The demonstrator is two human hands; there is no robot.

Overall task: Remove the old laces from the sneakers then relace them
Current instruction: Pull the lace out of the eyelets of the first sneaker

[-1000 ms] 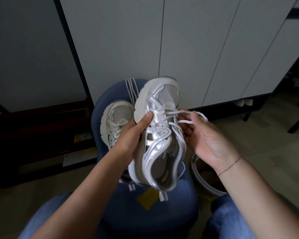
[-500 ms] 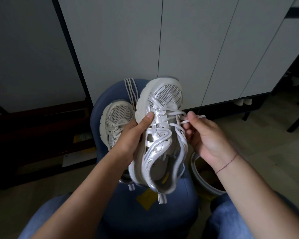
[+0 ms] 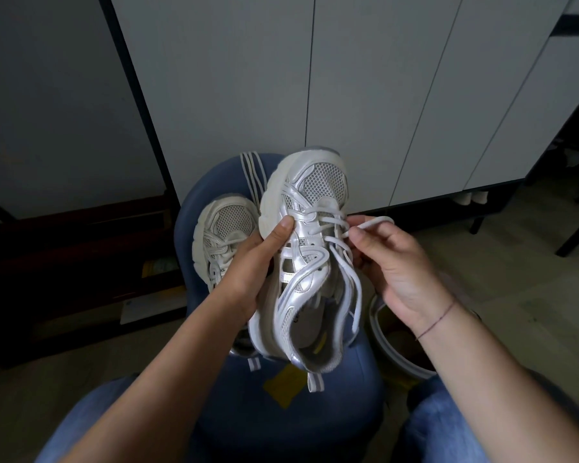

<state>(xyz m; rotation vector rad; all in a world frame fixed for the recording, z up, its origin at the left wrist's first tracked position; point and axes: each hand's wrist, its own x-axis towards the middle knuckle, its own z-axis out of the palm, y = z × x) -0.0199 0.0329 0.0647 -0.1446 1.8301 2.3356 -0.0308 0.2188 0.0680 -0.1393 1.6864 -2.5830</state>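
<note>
**Lace sits right of the shoe, in the right grip**

The left grip [image 3: 248, 272] clasps the raised sneaker [image 3: 310, 262] from its left side, thumb on the upper. The shoe's long axis runs toe away, heel toward the person. The right grip [image 3: 398, 269] pinches a lace loop [image 3: 371, 223] just right of the toe-end eyelets, so the pull likely goes rightward, across that axis. The other sneaker [image 3: 226, 225] rests on the blue stool [image 3: 281, 412]
</note>
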